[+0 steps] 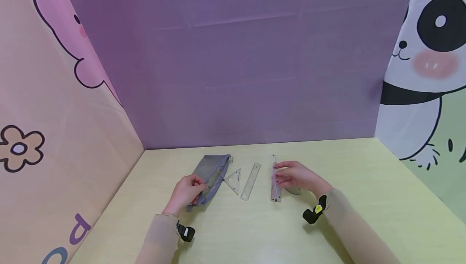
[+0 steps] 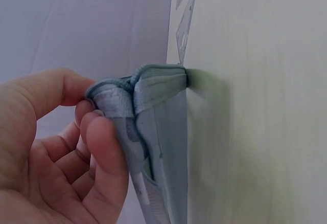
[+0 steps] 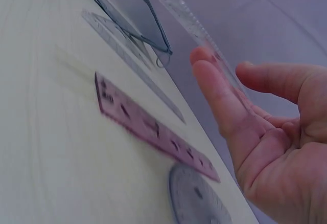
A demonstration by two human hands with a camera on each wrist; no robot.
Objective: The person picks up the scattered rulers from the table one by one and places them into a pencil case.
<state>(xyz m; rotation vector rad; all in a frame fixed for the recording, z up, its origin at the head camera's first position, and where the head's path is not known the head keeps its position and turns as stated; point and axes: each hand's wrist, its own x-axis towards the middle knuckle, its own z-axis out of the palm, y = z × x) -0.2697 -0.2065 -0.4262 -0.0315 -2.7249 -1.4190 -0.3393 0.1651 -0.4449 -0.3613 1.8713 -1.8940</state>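
Observation:
My left hand [image 1: 185,191] pinches the open edge of a grey-blue zip pouch [image 1: 212,167] between thumb and fingers. The left wrist view shows the pouch's edging tape [image 2: 161,88] at these fingers. My right hand [image 3: 276,142] pinches a clear wavy-edged ruler [image 3: 184,17] above the table. Below it, a pink ruler [image 3: 153,127] lies flat, and in the head view the two overlap. A clear protractor [image 1: 293,191] lies partly hidden under the right hand. Between the hands lie a clear set square [image 1: 233,181], its corner by the pouch, and another clear ruler [image 1: 250,182].
The pale wooden table [image 1: 233,235] meets a purple backdrop [image 1: 233,74] at the far edge. Printed cloths hang on both sides, with a flower [image 1: 20,148] at left and a panda [image 1: 429,53] at right. A small ring [image 3: 163,60] hangs at the pouch's corner.

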